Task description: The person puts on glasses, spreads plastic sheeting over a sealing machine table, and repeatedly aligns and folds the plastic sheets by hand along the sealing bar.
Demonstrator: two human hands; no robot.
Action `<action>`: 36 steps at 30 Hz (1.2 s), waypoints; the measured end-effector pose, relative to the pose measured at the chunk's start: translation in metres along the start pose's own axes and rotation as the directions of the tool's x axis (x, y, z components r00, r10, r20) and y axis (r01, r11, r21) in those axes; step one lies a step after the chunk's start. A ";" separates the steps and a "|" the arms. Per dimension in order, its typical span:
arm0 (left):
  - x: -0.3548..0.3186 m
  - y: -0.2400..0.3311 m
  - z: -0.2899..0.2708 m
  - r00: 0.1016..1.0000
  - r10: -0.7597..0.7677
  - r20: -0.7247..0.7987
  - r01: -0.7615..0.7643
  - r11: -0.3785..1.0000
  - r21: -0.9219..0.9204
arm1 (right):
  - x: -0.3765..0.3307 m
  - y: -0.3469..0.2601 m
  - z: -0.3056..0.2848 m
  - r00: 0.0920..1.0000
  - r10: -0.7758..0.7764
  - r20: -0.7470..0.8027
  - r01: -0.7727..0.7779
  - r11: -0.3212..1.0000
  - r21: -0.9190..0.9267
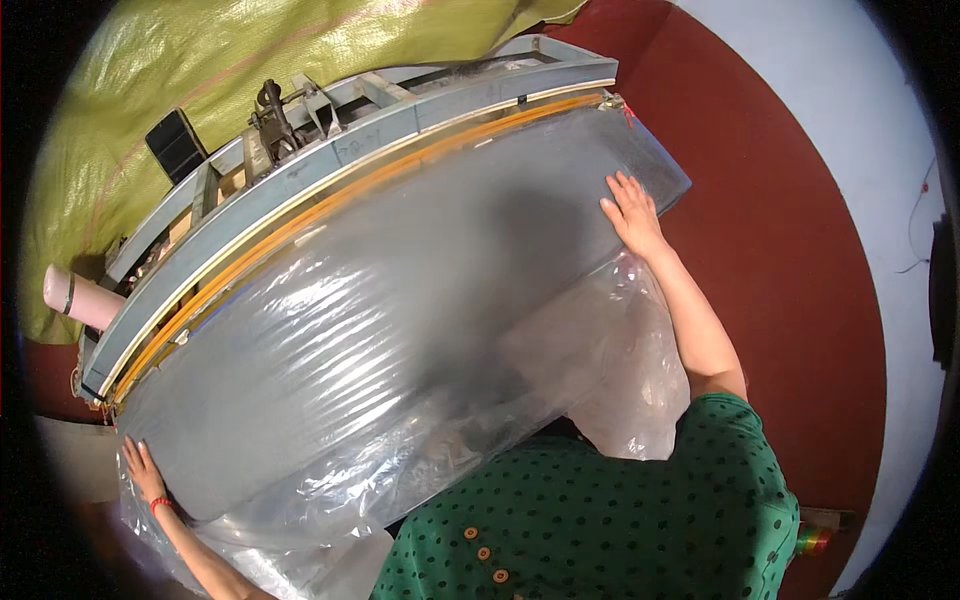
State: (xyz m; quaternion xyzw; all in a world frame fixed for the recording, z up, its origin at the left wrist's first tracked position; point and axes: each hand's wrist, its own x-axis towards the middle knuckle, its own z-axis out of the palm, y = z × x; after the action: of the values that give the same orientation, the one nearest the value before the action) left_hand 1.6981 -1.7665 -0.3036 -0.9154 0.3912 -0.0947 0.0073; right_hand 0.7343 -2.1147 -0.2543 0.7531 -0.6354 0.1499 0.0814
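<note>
A wide sheet of clear plastic film (330, 320) lies over a long grey flat surface (420, 240) and hangs in loose folds on my side. My right hand (634, 214) rests flat on it near the far right end, fingers spread. At the left end, my left hand (145, 470) lies on the film with its fingers stretched out and a red band at the wrist. Neither hand grips anything. Bright wrinkles run across the film's left half, and a shadow falls over its middle.
Beyond the film runs a grey metal frame (380, 130) with an orange strip (400, 165) along it and a dark metal mechanism (275, 115). A black phone (176, 146) and a pink cylinder (85, 297) sit by the frame. Yellow-green woven sheeting (230, 60) covers the back.
</note>
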 end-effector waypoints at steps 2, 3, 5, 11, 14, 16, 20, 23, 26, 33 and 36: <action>0.005 -0.011 0.006 0.999 0.049 -0.005 -0.049 0.999 -0.009 | 0.005 -0.025 -0.026 0.999 0.025 0.042 -0.024 1.000 -0.015; 0.007 -0.004 0.002 0.999 0.039 -0.019 -0.041 0.996 -0.081 | 0.013 -0.041 -0.044 0.971 0.130 0.199 -0.109 0.988 -0.114; 0.008 -0.015 0.007 0.996 0.054 -0.071 -0.070 0.965 -0.253 | 0.027 -0.056 -0.048 0.966 0.161 0.203 -0.126 0.976 -0.176; 0.016 -0.042 0.002 0.994 -0.076 0.077 0.101 0.905 -0.412 | 0.074 -0.065 0.017 0.980 0.109 0.164 -0.104 0.994 -0.041; -0.021 -0.037 -0.038 0.960 -0.244 0.138 0.272 0.695 -0.666 | 0.093 -0.045 0.026 0.948 0.040 0.316 -0.039 0.999 -0.010; -0.083 -0.038 -0.082 0.947 -0.296 -0.125 0.093 0.626 -0.774 | 0.102 -0.069 0.013 0.937 0.083 0.339 -0.112 0.991 0.068; -0.208 0.025 -0.115 0.932 -0.292 -0.213 0.094 0.765 -0.637 | 0.085 -0.128 -0.018 0.952 -0.271 -0.140 0.299 0.921 0.250; -0.321 0.017 -0.080 0.907 -0.410 -0.093 0.234 0.676 -0.699 | 0.067 -0.144 -0.009 0.927 -0.317 -0.199 0.368 0.872 0.323; -0.443 -0.015 -0.040 0.758 -0.650 -0.060 0.459 0.596 -0.660 | 0.051 -0.192 -0.009 0.857 -0.433 -0.280 0.510 0.792 0.336; -0.676 -0.028 -0.018 -0.036 -0.943 -0.331 0.946 0.075 -0.315 | 0.050 -0.307 -0.029 0.678 -0.648 -0.348 0.735 0.585 0.342; -0.712 -0.018 -0.012 -0.105 -0.953 -0.285 0.981 -0.052 -0.189 | 0.048 -0.333 -0.035 0.569 -0.721 -0.395 0.822 0.495 0.282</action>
State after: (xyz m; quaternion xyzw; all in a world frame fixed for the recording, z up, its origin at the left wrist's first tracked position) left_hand 1.2276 -1.2421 -0.4096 -0.8780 -0.4044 -0.2390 -0.0918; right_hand 1.0638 -2.0888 -0.1831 0.9328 -0.1629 0.3190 0.0402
